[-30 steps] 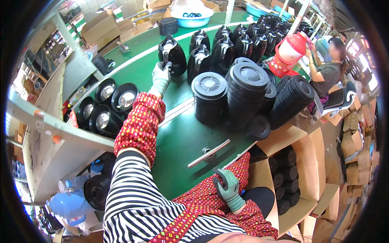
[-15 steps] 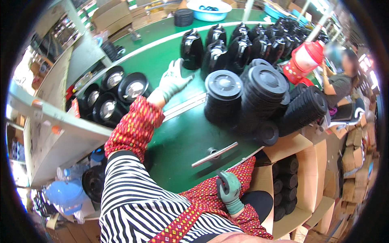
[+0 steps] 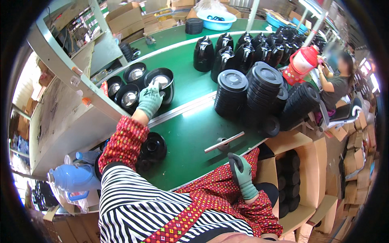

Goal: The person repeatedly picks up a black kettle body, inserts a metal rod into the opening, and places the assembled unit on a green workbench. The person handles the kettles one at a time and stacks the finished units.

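My left hand [image 3: 150,99], in a pale green work glove, reaches over the near rim of a black flask body [image 3: 167,91] with a shiny silver round centre. Its fingers bend over that rim, and their tips are partly hidden. Similar black bodies [image 3: 129,98] stand close by on the left. Over my lap, by the table edge, my right hand [image 3: 244,175] wears a matching glove with dark palm; its fingers are loosely extended and hold nothing. A metal T-shaped bar [image 3: 224,142] stands on the green table [image 3: 190,156] beyond it.
Stacks of black lids [image 3: 232,93] and rows of glossy black jugs [image 3: 203,54] stand ahead. To the right are an open carton [image 3: 312,178] of black parts and a seated person [image 3: 338,77] handling a red-and-white flask [image 3: 302,62]. A metal post [image 3: 77,77] rises at left.
My left hand has come back leftward from the bare table near the jugs onto a silver-centred black body. My right hand has risen slightly, its fingers less curled. The view has shifted left.
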The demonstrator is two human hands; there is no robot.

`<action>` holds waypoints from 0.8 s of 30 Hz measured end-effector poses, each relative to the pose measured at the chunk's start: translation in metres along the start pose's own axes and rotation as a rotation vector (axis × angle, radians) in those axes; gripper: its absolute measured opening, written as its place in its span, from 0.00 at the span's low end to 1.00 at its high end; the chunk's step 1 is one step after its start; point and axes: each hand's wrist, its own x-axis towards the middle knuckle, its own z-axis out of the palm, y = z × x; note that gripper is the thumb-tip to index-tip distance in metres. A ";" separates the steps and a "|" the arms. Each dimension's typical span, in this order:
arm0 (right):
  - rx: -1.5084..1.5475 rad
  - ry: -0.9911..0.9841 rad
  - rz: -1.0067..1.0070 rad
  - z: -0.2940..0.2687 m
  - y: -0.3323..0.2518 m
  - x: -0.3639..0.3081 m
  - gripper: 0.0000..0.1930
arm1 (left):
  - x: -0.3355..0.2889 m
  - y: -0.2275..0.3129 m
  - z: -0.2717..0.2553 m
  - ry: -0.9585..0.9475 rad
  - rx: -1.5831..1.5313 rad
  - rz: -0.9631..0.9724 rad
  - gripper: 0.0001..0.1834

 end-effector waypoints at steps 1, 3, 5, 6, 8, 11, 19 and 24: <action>0.055 0.040 -0.017 -0.008 -0.012 0.005 0.15 | -0.006 0.014 -0.016 -0.021 -0.003 0.064 0.25; 0.086 0.092 -0.036 -0.026 -0.036 0.016 0.18 | -0.026 0.051 -0.057 -0.005 -0.078 0.190 0.23; 0.024 0.111 -0.129 -0.046 -0.049 0.033 0.23 | -0.043 0.084 -0.097 -0.035 -0.160 0.387 0.22; -0.003 0.106 -0.223 -0.054 -0.058 0.046 0.26 | -0.052 0.098 -0.121 -0.078 -0.181 0.480 0.21; 0.428 -0.047 0.202 -0.074 -0.107 0.059 0.37 | -0.063 0.128 -0.148 -0.184 -0.268 0.727 0.24; 0.618 -0.276 0.399 -0.102 -0.158 0.068 0.51 | -0.083 0.165 -0.175 -0.318 -0.253 0.987 0.25; 0.823 -0.220 0.340 -0.136 -0.135 -0.022 0.33 | -0.103 0.217 -0.137 -0.549 -0.894 1.019 0.33; 1.255 0.130 0.434 -0.138 -0.067 -0.104 0.30 | -0.130 0.203 -0.034 -0.471 -1.144 0.688 0.54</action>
